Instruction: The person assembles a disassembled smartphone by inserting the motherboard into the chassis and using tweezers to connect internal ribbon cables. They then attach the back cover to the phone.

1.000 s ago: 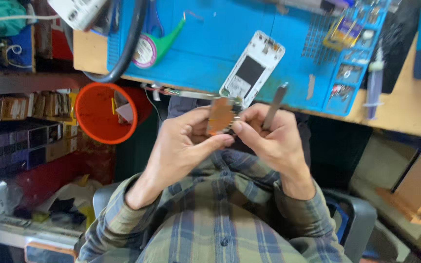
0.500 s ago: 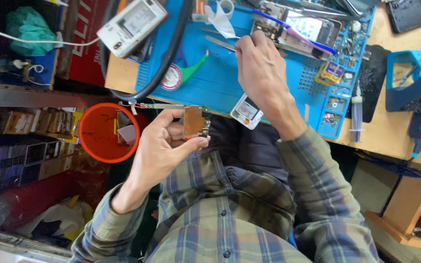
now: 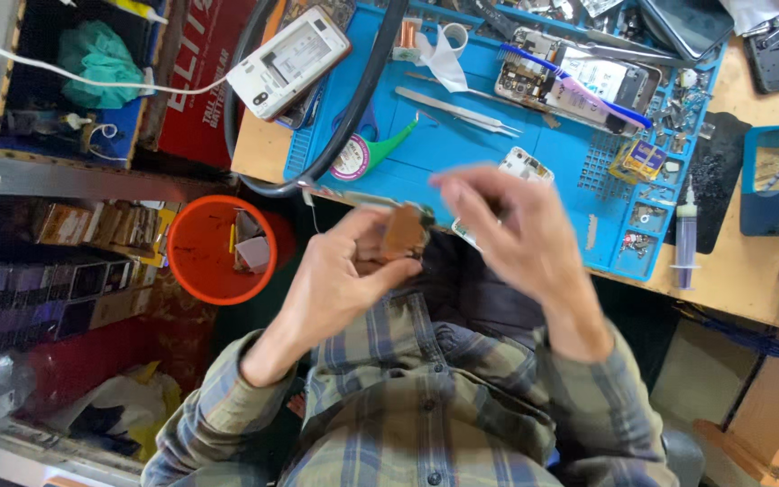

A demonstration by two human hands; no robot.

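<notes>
left hand (image 3: 340, 280) pinches brown part (image 3: 402, 232) | right hand (image 3: 516, 230) open, blurred | red box (image 3: 198, 77) upper left

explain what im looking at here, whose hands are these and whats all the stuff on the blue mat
This is one picture from a camera worn on a person's head, looking down, so the plaid sleeves and both hands are that person's own. The left hand pinches a small brown part, perhaps a circuit board. The right hand is blurred and seems empty, hovering next to it.

Ahead is a wooden bench with a blue work mat. On it lie metal tweezers, a purple toothbrush across an opened phone, and a green-handled tool. A syringe lies off the mat. An orange bucket sits below the bench.
</notes>
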